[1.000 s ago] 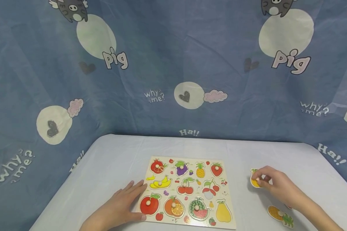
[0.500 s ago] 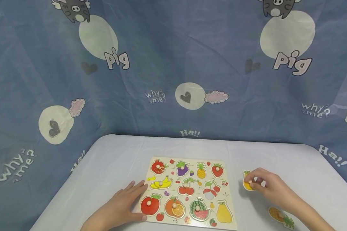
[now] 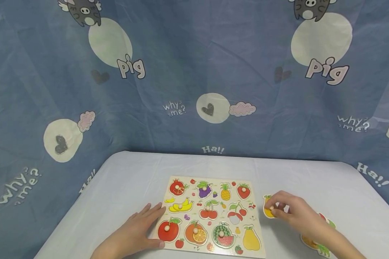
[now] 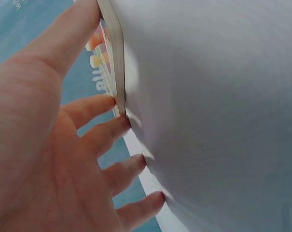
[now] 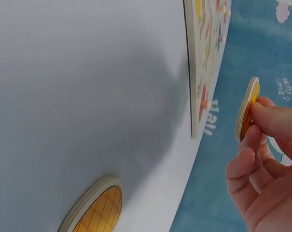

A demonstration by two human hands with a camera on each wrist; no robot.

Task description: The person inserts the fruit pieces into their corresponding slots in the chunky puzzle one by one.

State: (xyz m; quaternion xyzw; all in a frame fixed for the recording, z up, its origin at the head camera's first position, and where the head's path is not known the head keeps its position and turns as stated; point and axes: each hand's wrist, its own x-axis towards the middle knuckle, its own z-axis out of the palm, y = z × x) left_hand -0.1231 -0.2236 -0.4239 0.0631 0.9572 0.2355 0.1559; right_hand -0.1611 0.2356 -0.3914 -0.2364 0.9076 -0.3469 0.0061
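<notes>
My right hand (image 3: 295,212) pinches the knob of a yellow pear puzzle piece (image 3: 268,207) just right of the wooden fruit puzzle board (image 3: 222,216). In the right wrist view the pear piece (image 5: 248,108) is held on edge between thumb and fingertips, apart from the white tabletop. My left hand (image 3: 133,230) lies with spread fingers at the board's left side. Its thumb and some fingertips touch the board's edge (image 4: 118,58) in the left wrist view. Pear (image 3: 251,238), pineapple (image 3: 225,191) and red-fruit spots on the board show no knob.
On the white table (image 3: 129,180), a pineapple piece (image 3: 308,241) lies right of the board, partly under my right forearm. A red and green piece (image 3: 331,223) is mostly hidden behind that forearm. Blue patterned cloth (image 3: 168,136) hangs behind and at the sides.
My right hand has carried the pear piece leftward and slightly nearer, toward the board's right edge. The left hand and the board look unmoved.
</notes>
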